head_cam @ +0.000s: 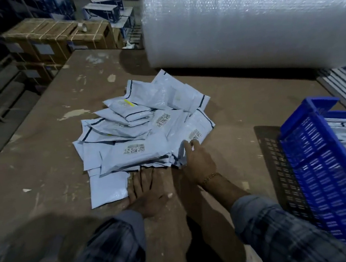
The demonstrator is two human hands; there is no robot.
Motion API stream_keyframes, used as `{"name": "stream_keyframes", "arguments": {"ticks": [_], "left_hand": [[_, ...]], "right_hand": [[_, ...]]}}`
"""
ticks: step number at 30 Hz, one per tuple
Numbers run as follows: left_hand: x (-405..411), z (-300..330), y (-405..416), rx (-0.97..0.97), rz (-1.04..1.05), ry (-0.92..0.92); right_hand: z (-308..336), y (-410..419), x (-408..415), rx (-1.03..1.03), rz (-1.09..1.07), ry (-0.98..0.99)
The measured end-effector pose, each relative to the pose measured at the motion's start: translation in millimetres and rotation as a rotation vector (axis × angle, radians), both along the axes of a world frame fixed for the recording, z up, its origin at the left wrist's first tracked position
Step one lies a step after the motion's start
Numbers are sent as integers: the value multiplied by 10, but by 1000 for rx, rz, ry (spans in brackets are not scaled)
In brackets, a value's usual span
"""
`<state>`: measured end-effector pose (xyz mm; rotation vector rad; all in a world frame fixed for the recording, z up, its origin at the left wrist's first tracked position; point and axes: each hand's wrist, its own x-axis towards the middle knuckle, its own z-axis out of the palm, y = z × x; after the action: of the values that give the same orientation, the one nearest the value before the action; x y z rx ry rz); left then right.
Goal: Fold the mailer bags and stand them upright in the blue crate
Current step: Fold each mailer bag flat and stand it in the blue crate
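Brown table (43, 165), mailer bags (142, 134) touching right grip (199, 162)

likely a packing warehouse — strapped cartons (55, 39), bubble-wrap roll (250, 18).

blue crate (311, 159) cut off right

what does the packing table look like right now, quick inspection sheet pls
surface: worn brown table, scuffed, pale chips.
job's things: loose pile of mailer bags mid-table; blue crate at right, tilted, some bags inside.
clutter: bubble wrap roll at the far edge.
hands: left hand flat on the table at the pile's near edge; right hand pinching the pile's right corner.
cables: nothing seen.
surroundings: strapped cardboard boxes beyond the table, dim.
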<state>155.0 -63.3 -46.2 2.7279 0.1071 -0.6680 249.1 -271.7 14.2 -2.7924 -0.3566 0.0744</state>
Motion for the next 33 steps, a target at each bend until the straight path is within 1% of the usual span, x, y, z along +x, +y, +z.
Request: {"name": "stream_keyframes", "arguments": {"ticks": [3,5,7,8,10,13,16,17,19,20,22,24,26,28,29,31,32,33], "left_hand": [[15,49,45,-94,-46,92],[2,68,38,-108,-53,94],[24,58,33,-148,-51,142],[39,33,32,-182,-43,174],[25,112,5,-213,-43,236],[9,119,6,-205,-64,233],[4,43,43,-266,-26,230],[-38,31,22,-236,-19,168],[-132,-15,-37,-69,-27,-102],[-193,15,-69,-23,-13,-223],[-270,-32,-126,-58,40,-379],[-353,-86,-202,-174,169,-549],[-458,48,-302,-346,297,-624],[-589,219,-408,-406,265,-737],[-637,293,-450,-401,222,-772],[-699,399,-527,-370,114,-775],[-711,420,-564,-356,55,-764],[-713,389,-600,-338,-14,-736]], "right_hand": [[-181,129,46,-63,-59,-35],[-271,133,55,-121,-80,-40],[-283,95,10,-174,-87,-99],[-262,67,-42,-164,-101,-139],[-170,-1,-178,-37,-172,-201],[3,-130,-435,260,-345,-288],[223,-235,-727,568,-494,-371],[316,-270,-818,673,-535,-377],[499,-374,-983,928,-672,-350],[589,-442,-1058,1063,-748,-334],[731,-631,-1204,1303,-886,-239],[743,-841,-1359,1404,-967,-16],[659,-987,-1535,1379,-995,206],[525,-1046,-1692,1293,-995,348],[465,-1060,-1759,1243,-994,392],[296,-1076,-1853,1132,-989,430],[203,-1089,-1879,1028,-957,422],[118,-1090,-1911,873,-910,393]]}}
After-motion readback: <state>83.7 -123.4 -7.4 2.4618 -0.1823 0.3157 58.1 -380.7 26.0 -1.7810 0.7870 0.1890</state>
